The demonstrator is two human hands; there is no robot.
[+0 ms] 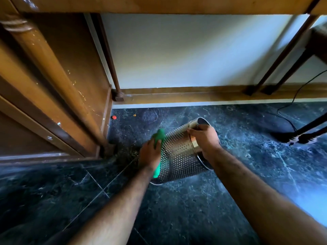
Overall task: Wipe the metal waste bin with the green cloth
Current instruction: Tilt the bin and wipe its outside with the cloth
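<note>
The perforated metal waste bin (pixel 180 156) is tilted on the dark marble floor, its open rim up and to the right. My right hand (pixel 205 138) grips that rim and holds the bin at a slant. My left hand (pixel 150 152) presses the green cloth (pixel 159 137) flat against the bin's left side. The cloth shows above my fingers and again below my wrist; the part under my palm is hidden.
A wooden cabinet (pixel 53 85) stands close on the left. A white wall with a wooden skirting (pixel 185 94) runs behind. Dark furniture legs (pixel 276 62) and a black cable (pixel 290 103) are at the right. A small red cap (pixel 114 117) and debris lie near the cabinet.
</note>
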